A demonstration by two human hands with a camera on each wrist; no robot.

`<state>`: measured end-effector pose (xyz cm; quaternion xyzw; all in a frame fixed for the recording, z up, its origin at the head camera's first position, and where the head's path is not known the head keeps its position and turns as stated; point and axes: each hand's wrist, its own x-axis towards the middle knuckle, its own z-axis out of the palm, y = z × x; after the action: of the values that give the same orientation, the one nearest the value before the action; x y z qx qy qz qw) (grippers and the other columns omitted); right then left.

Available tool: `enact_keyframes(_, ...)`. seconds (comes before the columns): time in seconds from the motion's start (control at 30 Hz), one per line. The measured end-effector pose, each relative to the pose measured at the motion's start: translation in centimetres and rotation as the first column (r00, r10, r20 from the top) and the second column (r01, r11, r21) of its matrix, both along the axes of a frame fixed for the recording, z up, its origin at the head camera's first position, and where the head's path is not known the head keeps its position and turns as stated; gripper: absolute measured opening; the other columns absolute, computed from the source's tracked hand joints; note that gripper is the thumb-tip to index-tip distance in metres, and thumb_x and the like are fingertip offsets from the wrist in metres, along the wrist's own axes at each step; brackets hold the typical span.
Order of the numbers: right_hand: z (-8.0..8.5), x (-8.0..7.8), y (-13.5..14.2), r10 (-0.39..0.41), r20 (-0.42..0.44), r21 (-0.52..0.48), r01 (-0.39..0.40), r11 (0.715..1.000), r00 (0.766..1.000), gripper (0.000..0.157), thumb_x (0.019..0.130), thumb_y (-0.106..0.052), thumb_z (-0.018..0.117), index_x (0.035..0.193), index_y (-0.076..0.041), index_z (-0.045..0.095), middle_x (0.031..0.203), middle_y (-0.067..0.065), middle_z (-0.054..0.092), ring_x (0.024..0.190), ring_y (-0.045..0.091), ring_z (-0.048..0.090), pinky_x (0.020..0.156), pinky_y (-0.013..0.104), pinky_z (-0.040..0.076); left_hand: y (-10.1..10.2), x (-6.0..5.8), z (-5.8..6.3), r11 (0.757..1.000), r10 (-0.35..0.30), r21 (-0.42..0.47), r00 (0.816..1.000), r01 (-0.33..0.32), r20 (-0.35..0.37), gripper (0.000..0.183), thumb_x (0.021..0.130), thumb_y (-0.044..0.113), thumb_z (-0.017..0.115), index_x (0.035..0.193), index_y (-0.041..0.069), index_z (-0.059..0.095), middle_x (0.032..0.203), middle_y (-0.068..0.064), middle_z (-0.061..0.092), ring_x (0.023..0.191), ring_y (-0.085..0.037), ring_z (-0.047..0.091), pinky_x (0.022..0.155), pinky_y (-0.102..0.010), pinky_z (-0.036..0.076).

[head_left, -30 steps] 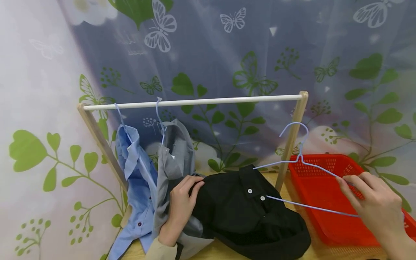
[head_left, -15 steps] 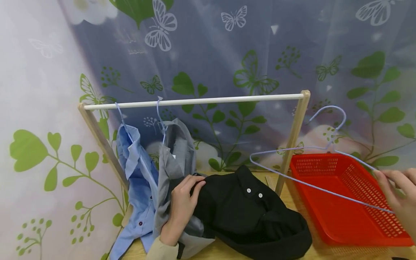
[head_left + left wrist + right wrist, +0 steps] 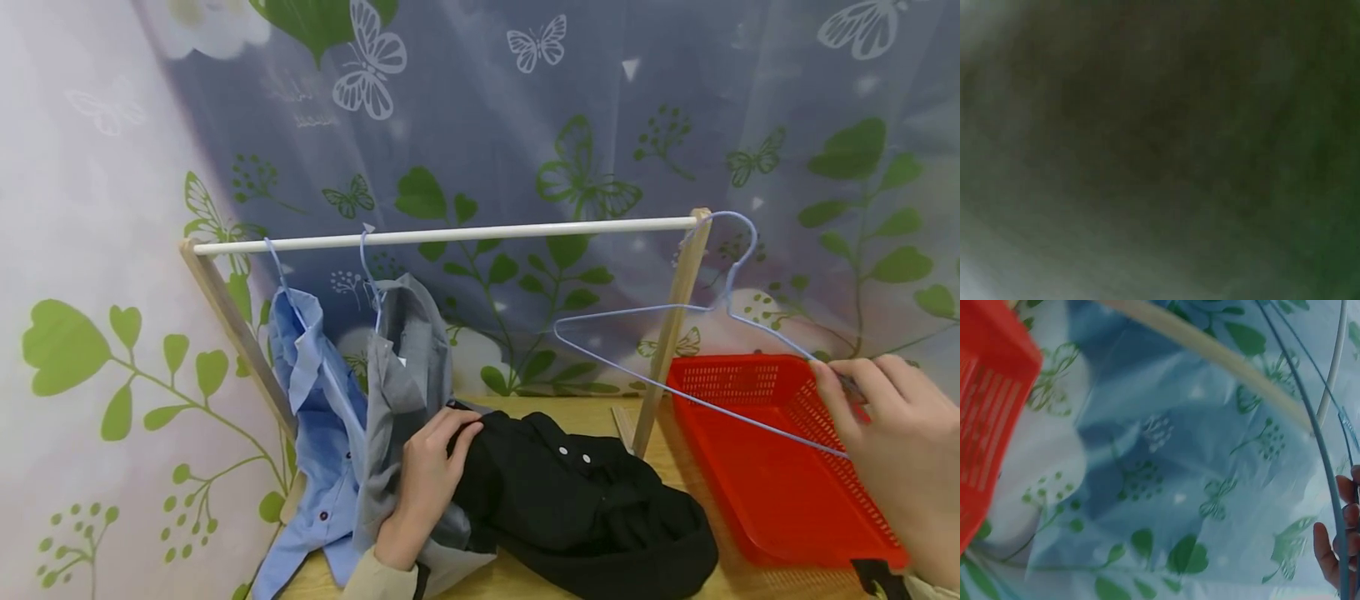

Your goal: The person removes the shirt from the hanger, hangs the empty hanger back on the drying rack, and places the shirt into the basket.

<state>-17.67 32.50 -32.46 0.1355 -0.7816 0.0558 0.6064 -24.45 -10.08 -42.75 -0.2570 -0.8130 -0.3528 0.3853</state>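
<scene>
In the head view my right hand (image 3: 892, 433) pinches one shoulder of a light blue wire clothes hanger (image 3: 630, 312). The hanger is bare and held up in the air, its hook overlapping the rack's right post. My left hand (image 3: 431, 479) pinches the edge of a black shirt (image 3: 570, 500) with white buttons, which lies crumpled on the table. Fingers (image 3: 1347, 519) and the hanger's wire show at the right edge of the right wrist view. The left wrist view is dark and blurred.
A white rail (image 3: 525, 231) on wooden posts bears a blue shirt (image 3: 315, 417) and a grey shirt (image 3: 405, 358) on hangers at its left. A red plastic basket (image 3: 780, 467) stands on the wooden table at right. A printed curtain (image 3: 480, 108) hangs behind.
The hanger has come out of the black shirt's collar, swung right with my right hand, then moved back left and up. The collar has sagged down; my left hand stays nearly still.
</scene>
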Motion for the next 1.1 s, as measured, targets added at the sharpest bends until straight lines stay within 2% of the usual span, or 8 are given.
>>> enact_keyframes(0.13,0.7,-0.6,-1.7,-0.004,0.035,-0.005,0.004,1.000,0.999,0.057,0.106,-0.039,0.047,0.081,0.009,0.065,0.069,0.020,0.057,0.054,0.036,0.053,0.053,0.042,0.040,0.2,0.1,0.0,1.000,0.000,-0.005,1.000,0.000,0.009,0.008,0.094,0.013,0.073,0.101,0.015,0.076,0.093,0.004,0.071,0.077,-0.012,0.069,0.067,-0.026,0.057)
enact_keyframes(0.27,1.3,-1.8,-3.4,0.033,0.054,-0.032,-0.031,0.999,0.998,0.054,0.106,-0.038,0.047,0.084,0.008,0.065,0.072,0.019,0.058,0.057,0.035,0.054,0.053,0.045,0.040,0.2,0.1,0.1,1.000,-0.001,-0.001,1.000,0.001,0.017,0.008,0.095,0.014,0.071,0.102,0.015,0.076,0.094,0.004,0.071,0.078,-0.012,0.069,0.068,-0.027,0.057)
enact_keyframes(0.43,1.8,-3.3,-5.0,0.096,0.063,-0.065,-0.092,0.994,0.993,0.034,0.100,-0.023,0.058,0.087,0.008,0.065,0.077,0.021,0.061,0.062,0.038,0.058,0.055,0.051,0.045,0.3,0.1,0.0,1.000,-0.007,-0.001,1.000,0.007,0.010,0.008,0.095,0.013,0.072,0.102,0.014,0.075,0.093,0.003,0.070,0.074,-0.011,0.067,0.064,-0.025,0.055)
enact_keyframes(0.57,1.6,-4.2,-5.8,0.121,0.110,-0.058,-0.116,0.992,0.987,0.020,0.095,-0.011,0.066,0.087,0.007,0.064,0.075,0.019,0.059,0.062,0.034,0.057,0.054,0.048,0.046,0.3,0.1,-0.2,1.000,-0.006,-0.009,1.000,0.006,0.002,0.008,0.094,0.012,0.073,0.102,0.014,0.075,0.092,0.003,0.070,0.071,-0.010,0.066,0.062,-0.024,0.053)
enact_keyframes(0.73,0.5,-5.0,-6.6,0.148,0.156,-0.059,-0.140,0.988,0.977,0.013,0.090,-0.003,0.072,0.085,0.004,0.062,0.074,0.016,0.056,0.060,0.030,0.054,0.052,0.047,0.045,0.3,0.2,-0.3,1.000,0.001,-0.014,1.000,-0.001,-0.002,0.008,0.093,0.012,0.073,0.101,0.014,0.075,0.092,0.003,0.071,0.075,-0.011,0.068,0.065,-0.026,0.055)
enact_keyframes(0.9,-0.7,-5.6,-7.0,0.171,0.174,-0.052,-0.165,0.985,0.970,0.014,0.091,-0.006,0.070,0.084,0.003,0.061,0.074,0.013,0.056,0.058,0.028,0.052,0.050,0.046,0.046,0.2,0.3,-0.3,1.000,0.003,-0.020,1.000,-0.003,0.006,0.008,0.094,0.013,0.073,0.101,0.014,0.075,0.093,0.003,0.071,0.077,-0.011,0.068,0.066,-0.026,0.056)
enact_keyframes(1.0,-1.2,-5.7,-6.9,0.179,0.182,-0.055,-0.172,0.984,0.967,0.033,0.104,-0.025,0.058,0.084,0.002,0.061,0.073,0.012,0.054,0.057,0.026,0.049,0.048,0.044,0.044,0.1,0.3,-0.3,1.000,0.001,-0.019,1.000,-0.001,0.011,0.008,0.094,0.013,0.073,0.101,0.014,0.075,0.093,0.003,0.071,0.077,-0.011,0.068,0.066,-0.026,0.056)
enact_keyframes(1.1,-1.4,-5.7,-6.9,0.189,0.183,-0.057,-0.181,0.982,0.965,0.047,0.109,-0.036,0.046,0.085,0.001,0.062,0.074,0.011,0.055,0.057,0.025,0.049,0.048,0.042,0.042,0.0,0.3,-0.3,1.000,-0.002,-0.020,1.000,0.002,0.005,0.008,0.093,0.012,0.073,0.101,0.014,0.075,0.093,0.003,0.071,0.077,-0.011,0.068,0.066,-0.026,0.056)
